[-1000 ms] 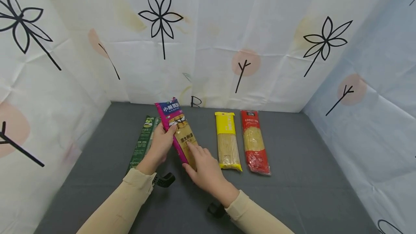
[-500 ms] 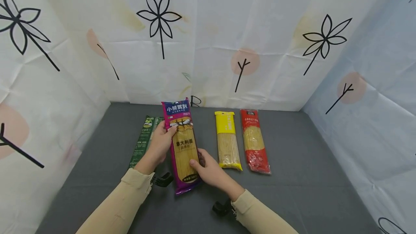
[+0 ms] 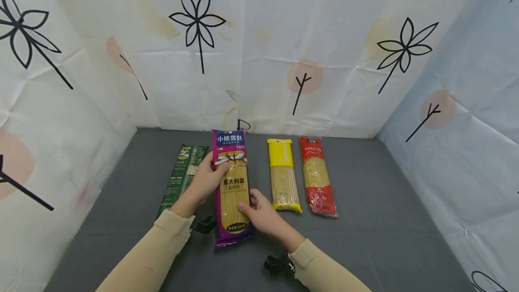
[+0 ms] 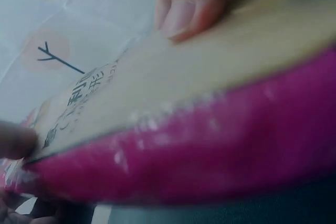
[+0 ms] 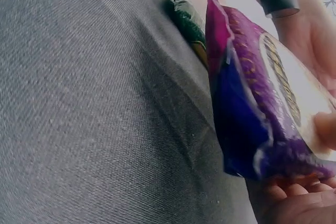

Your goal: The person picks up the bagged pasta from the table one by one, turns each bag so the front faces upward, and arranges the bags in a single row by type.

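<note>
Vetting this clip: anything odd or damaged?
Nothing stands out: no visible spill or tear. The long magenta plastic packet looks intact; the long yellow plastic packet, red plastic packet and partly hidden green plastic packet lie flat.

The purple packet [image 3: 234, 193] is made of smooth plastic film, and its magenta side looks glossy, with small white reflections. The red packet [image 3: 318, 177] has a similar shiny film, wrinkled at its lower end. The grey cloth [image 5: 105, 103] is matt and shows a woven texture. The white backdrop [image 3: 259, 26] looks like creased fabric; the sleeves [image 3: 143, 256] are matt cloth.
</note>
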A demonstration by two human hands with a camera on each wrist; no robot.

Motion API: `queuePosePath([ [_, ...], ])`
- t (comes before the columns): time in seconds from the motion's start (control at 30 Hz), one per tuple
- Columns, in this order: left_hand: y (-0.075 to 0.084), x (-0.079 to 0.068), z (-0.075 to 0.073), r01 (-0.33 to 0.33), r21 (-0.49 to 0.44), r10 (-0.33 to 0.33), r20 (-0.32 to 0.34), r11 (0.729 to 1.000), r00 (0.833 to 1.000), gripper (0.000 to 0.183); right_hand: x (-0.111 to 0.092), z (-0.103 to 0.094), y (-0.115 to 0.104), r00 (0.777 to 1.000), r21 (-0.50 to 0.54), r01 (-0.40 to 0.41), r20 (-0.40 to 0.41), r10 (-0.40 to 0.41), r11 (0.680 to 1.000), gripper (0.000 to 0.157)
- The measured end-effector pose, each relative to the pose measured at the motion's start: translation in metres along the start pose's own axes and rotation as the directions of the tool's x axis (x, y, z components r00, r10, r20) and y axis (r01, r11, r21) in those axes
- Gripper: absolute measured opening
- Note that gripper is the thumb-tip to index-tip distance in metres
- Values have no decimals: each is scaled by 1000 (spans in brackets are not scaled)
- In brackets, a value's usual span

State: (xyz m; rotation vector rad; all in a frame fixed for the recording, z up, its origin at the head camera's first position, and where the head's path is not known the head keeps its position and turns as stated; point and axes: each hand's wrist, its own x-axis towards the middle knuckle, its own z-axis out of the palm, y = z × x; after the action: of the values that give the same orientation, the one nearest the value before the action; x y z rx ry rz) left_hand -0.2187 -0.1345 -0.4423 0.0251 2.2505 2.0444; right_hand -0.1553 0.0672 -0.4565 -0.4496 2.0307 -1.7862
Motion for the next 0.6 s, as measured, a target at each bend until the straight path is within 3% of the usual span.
queuePosePath([
  [0.23, -10, 0, -4, 24, 35, -26, 68, 999, 997, 66, 9, -2, 26, 999, 96, -4, -45, 8, 995, 34],
  [0.4, -23, -5, -1, 57, 90, -65, 89, 994, 994, 75, 13, -3, 26, 989, 73, -16, -147, 27, 997, 37],
  [0.6, -45, -14, 10, 95, 165, -114, 106, 982, 988, 78, 21, -5, 25, 966, 127, -42, -247, 72, 991, 37],
])
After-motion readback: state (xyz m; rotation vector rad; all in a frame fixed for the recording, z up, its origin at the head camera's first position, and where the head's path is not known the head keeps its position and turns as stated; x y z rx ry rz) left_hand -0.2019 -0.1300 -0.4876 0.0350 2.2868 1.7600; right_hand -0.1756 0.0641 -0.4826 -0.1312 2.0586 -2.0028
